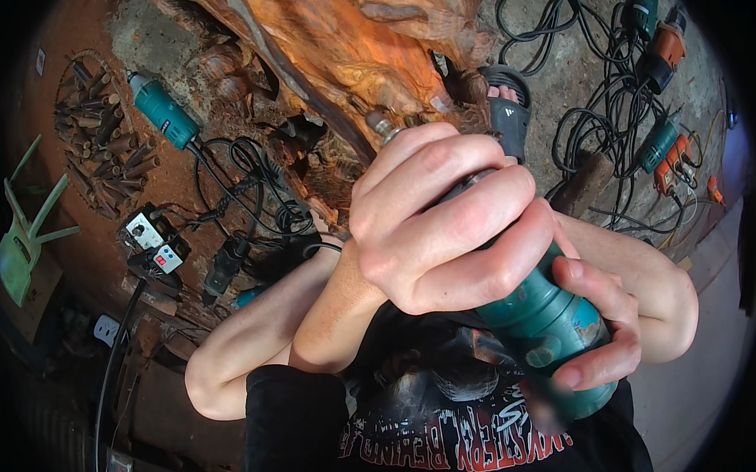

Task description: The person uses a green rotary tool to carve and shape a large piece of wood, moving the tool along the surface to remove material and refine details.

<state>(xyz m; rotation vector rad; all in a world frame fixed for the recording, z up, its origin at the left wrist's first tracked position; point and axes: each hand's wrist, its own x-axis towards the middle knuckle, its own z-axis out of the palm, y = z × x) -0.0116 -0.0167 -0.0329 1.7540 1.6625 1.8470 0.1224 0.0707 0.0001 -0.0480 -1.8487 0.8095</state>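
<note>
Both my hands are wrapped round a green die grinder (542, 312) that slants from the lower right up toward the carved wood. My left hand (445, 226) grips its front part, with the fingers curled over the top. Farther back, my right hand (612, 331) closes round the thick motor body. The metal nose (382, 125) of the grinder sticks out past my left hand, close to the large orange-brown wood carving (343, 43). Whether its tip touches the wood, I cannot tell. Most of the grinder's front is hidden under my left fingers.
On the left lie a second green grinder (166, 116), many brown rod-like pieces (107, 139), a white control box (145, 230) and a black tool (224, 268). Tangled black cables (599, 102) run along the right near an orange power tool (663, 50). A grey sandal (508, 124) stands beside the carving.
</note>
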